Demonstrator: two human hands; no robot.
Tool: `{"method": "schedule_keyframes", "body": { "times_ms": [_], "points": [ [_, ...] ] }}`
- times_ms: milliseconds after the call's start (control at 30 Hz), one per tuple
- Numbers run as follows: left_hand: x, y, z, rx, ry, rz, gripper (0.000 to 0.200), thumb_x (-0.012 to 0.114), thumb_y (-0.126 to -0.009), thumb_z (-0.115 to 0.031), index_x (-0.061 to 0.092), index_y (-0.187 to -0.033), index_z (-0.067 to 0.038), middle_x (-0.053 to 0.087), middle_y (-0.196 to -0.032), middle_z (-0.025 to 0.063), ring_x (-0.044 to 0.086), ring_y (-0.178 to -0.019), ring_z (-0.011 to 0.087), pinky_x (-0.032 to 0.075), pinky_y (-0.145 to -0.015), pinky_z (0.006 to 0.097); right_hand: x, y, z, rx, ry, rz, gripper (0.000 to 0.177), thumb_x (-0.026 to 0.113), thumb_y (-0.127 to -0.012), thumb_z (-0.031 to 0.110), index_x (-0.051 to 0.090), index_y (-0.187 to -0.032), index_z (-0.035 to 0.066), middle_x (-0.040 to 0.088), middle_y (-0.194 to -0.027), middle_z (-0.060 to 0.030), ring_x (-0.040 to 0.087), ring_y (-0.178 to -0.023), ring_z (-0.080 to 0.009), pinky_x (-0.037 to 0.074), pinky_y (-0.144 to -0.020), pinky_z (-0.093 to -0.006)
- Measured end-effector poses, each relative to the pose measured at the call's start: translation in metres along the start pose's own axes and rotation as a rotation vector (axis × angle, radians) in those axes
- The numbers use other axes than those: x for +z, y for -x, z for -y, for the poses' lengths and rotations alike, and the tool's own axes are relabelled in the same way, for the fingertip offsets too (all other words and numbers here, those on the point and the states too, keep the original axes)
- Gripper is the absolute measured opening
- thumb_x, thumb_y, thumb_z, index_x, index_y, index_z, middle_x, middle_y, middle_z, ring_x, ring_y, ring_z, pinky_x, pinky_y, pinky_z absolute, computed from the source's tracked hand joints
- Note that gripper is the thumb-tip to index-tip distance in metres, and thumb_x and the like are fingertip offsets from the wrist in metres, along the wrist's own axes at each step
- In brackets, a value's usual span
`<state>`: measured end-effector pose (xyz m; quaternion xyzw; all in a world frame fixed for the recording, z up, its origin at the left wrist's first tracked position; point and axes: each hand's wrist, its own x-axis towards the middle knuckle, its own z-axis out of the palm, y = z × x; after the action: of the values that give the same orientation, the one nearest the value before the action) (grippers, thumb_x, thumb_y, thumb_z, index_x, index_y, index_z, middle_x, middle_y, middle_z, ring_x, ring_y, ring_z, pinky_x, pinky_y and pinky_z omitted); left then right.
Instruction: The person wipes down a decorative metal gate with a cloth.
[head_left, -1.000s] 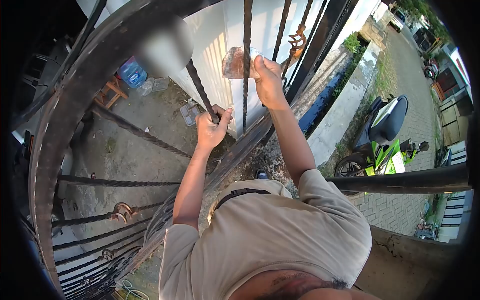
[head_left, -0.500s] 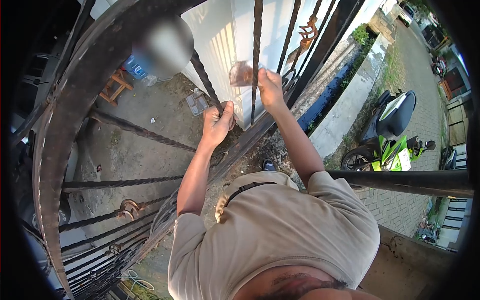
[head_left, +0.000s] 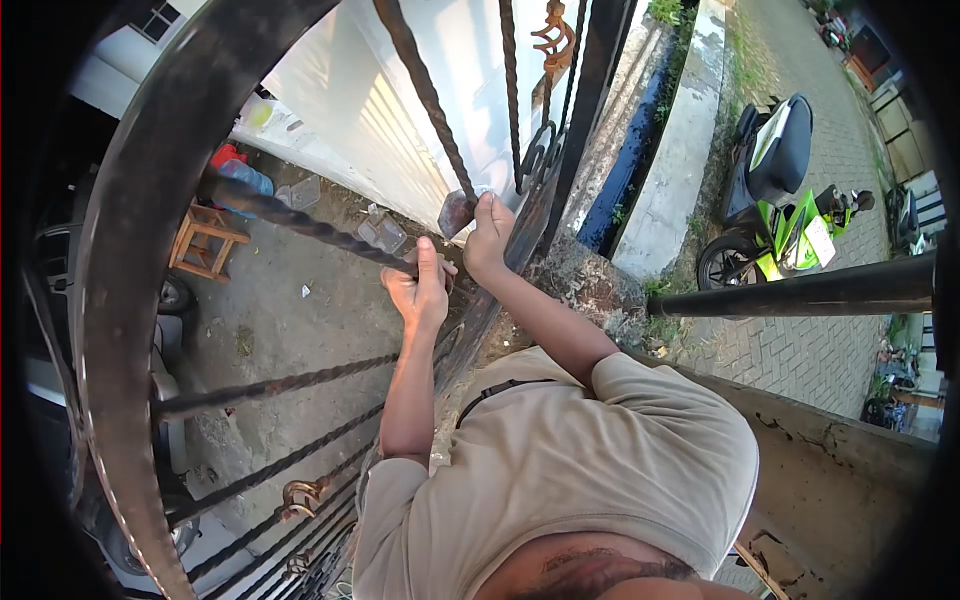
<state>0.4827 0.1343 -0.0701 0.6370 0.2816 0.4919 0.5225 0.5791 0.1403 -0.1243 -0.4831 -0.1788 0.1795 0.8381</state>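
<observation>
My left hand (head_left: 420, 290) is closed around a dark twisted iron bar (head_left: 310, 230) of the gate, near the bar's lower end, thumb pointing up. Just right of it, my right hand (head_left: 487, 235) pinches a reddish-brown sheet (head_left: 457, 215) that resembles sandpaper. The sheet lies against the lower end of another twisted bar (head_left: 430, 100), with the thumb over it. Part of the sheet is hidden behind the fingers. Both bars run into the gate's lower rail (head_left: 500, 270), which passes close beside both hands.
A wide curved iron frame (head_left: 120, 260) bounds the gate on the left. Beyond the bars are a wooden stool (head_left: 208, 242) and clear plastic containers (head_left: 382, 230). To the right stand a green motorbike (head_left: 780, 230) and a black horizontal pole (head_left: 800, 300). A water-filled ditch (head_left: 625, 170) runs alongside.
My right hand has moved with the sheet down its bar, closer to the lower rail. My left hand keeps its grip on the same bar. The view has shifted.
</observation>
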Motion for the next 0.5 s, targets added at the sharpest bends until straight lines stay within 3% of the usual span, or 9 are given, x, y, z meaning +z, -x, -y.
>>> {"method": "schedule_keyframes", "body": {
  "times_ms": [67,267,433,500],
  "points": [
    [0.004,-0.003,-0.002,-0.021,0.036,-0.03,0.049,0.047,-0.098,-0.025,0.039,-0.053,-0.008,0.034,-0.045,-0.0018,0.037,-0.041,0.0087,0.043,-0.045,0.0289,0.005,-0.002,-0.009,-0.195,-0.022,-0.067,0.037,0.039,-0.099,0.021,0.052,-0.073,0.0,0.039,-0.06,0.004,0.031,-0.058,-0.0062,0.027,-0.051,-0.0276],
    [0.015,0.0,-0.015,-0.069,-0.071,-0.153,0.056,0.043,-0.1,-0.031,0.037,-0.05,-0.006,0.036,-0.043,0.0001,0.039,-0.04,0.0102,0.043,-0.045,0.0285,-0.004,-0.005,-0.008,-0.243,0.065,-0.024,0.043,0.039,-0.1,0.027,0.044,-0.065,0.001,0.036,-0.059,0.0033,0.029,-0.057,-0.0069,0.024,-0.049,-0.0279],
    [0.004,0.003,-0.018,-0.063,-0.044,-0.058,0.051,0.043,-0.1,-0.031,0.041,-0.056,-0.004,0.043,-0.048,0.0032,0.045,-0.045,0.0113,0.044,-0.049,0.0289,-0.006,-0.008,-0.01,-0.279,0.122,0.015,0.041,0.037,-0.1,0.024,0.044,-0.066,0.001,0.035,-0.056,0.0025,0.03,-0.055,-0.0072,0.025,-0.047,-0.0288],
    [0.001,0.0,-0.018,0.168,-0.259,0.024,0.048,0.041,-0.1,-0.031,0.042,-0.06,-0.004,0.044,-0.052,0.0035,0.047,-0.046,0.0131,0.045,-0.051,0.0288,-0.007,-0.01,-0.005,-0.324,0.146,0.025,0.041,0.037,-0.1,0.023,0.044,-0.066,0.001,0.035,-0.055,0.0016,0.031,-0.053,-0.0076,0.026,-0.046,-0.0296]
  ]
}}
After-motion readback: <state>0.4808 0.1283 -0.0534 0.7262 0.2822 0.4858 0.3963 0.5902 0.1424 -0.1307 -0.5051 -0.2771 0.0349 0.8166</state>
